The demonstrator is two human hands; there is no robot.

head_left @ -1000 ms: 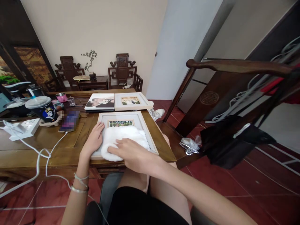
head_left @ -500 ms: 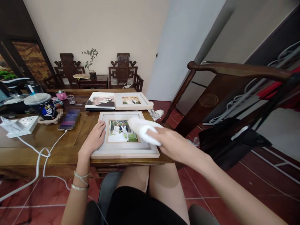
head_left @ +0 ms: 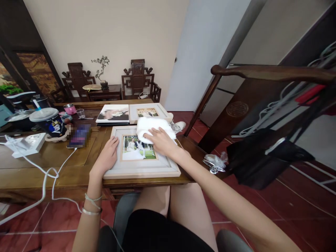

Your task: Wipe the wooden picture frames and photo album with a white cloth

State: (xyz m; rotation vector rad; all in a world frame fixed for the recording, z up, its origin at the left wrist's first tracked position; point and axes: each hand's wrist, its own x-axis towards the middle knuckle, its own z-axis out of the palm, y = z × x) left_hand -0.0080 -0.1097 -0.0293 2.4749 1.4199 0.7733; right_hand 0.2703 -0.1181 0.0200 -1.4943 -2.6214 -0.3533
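A picture frame (head_left: 141,171) with a pale wide border lies flat on the wooden table in front of me, a wedding photo (head_left: 136,150) at its centre. My left hand (head_left: 108,154) rests on its left side, fingers laid along the border. A folded white towel (head_left: 153,124) covers the frame's upper right part. Pressed on the towel is my right hand (head_left: 161,141), its fingers spread over the cloth and gripping it. Part of the photo's right side is hidden beneath the hand and towel.
Behind lie a second picture frame (head_left: 151,111) and a white photo panel (head_left: 112,112). To the left are a phone (head_left: 78,136) on a cable, a lidded cup (head_left: 54,122) and a power strip (head_left: 31,144). A wooden chair (head_left: 262,75) stands at right, a plastic-wrapped item (head_left: 215,161) on its seat.
My right hand and the towel have moved, with the towel now spread flatter over the frame's upper right. My left hand stays on the frame's left side.
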